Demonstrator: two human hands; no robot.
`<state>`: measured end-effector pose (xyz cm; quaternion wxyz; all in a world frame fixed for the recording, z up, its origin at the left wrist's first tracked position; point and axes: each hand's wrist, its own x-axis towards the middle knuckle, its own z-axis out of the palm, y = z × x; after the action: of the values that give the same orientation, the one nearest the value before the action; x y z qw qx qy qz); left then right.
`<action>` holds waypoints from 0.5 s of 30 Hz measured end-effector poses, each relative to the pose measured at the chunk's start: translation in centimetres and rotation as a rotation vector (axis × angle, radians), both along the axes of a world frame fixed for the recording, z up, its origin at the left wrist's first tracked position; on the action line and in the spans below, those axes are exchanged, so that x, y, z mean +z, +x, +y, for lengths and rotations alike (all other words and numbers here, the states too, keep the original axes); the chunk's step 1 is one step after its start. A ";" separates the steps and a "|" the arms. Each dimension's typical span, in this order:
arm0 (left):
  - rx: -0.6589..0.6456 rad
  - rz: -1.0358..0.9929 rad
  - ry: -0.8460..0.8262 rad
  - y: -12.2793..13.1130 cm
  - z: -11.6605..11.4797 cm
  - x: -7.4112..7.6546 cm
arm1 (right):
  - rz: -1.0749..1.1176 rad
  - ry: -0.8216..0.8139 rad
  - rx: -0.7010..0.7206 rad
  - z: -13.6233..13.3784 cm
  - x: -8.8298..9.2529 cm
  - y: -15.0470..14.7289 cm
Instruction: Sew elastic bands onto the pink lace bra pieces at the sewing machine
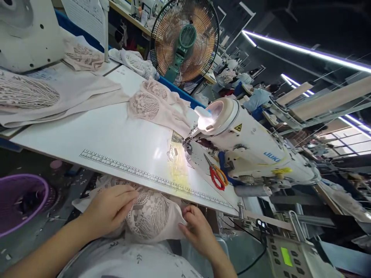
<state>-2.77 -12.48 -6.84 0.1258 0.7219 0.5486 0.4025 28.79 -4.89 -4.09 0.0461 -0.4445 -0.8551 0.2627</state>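
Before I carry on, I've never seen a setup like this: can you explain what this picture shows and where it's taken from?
There is no robot here: a person works bare-handed, seen by one camera worn on the head, looking forward and down. Just below the near edge of a white table, the left grip rests on the lacy part of a pale garment, while the right grip holds its plain edge. On the table lie more pale lace pieces and scissors with red and orange handles; a ruler scale runs along the near edge. The big white sewing machine is marked JUKI. A fan stands beyond.
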 end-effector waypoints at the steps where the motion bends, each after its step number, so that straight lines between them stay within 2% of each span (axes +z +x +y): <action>1: -0.023 0.002 -0.039 0.2 -0.1 -0.2 | 0.093 -0.040 0.045 -0.2 1.4 -0.3; 4: -0.120 0.029 -0.201 1.3 0.0 -0.1 | 0.357 -0.158 0.110 -0.9 5.4 -0.6; 7: -0.302 -0.020 -0.389 3.1 0.7 1.4 | 0.648 -0.115 -0.013 -1.6 8.4 -0.4; 9: -0.456 -0.217 -0.583 4.5 1.5 3.2 | 0.844 0.008 -0.185 -1.4 10.1 -0.1; 12: -0.640 -0.716 -0.829 5.7 2.7 6.5 | 0.971 0.152 -0.401 0.2 12.0 0.3; 13: -0.644 -0.860 -0.853 5.8 3.2 7.5 | 0.957 0.151 -0.459 1.1 12.5 0.4; 15: -0.538 -1.036 -0.813 5.0 4.3 9.2 | 0.871 0.069 -0.543 3.1 12.7 0.5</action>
<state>2.25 -8.13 2.40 0.7248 0.4440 0.3278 0.4124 29.33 -1.84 8.64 0.4793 -0.4981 -0.6184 0.3739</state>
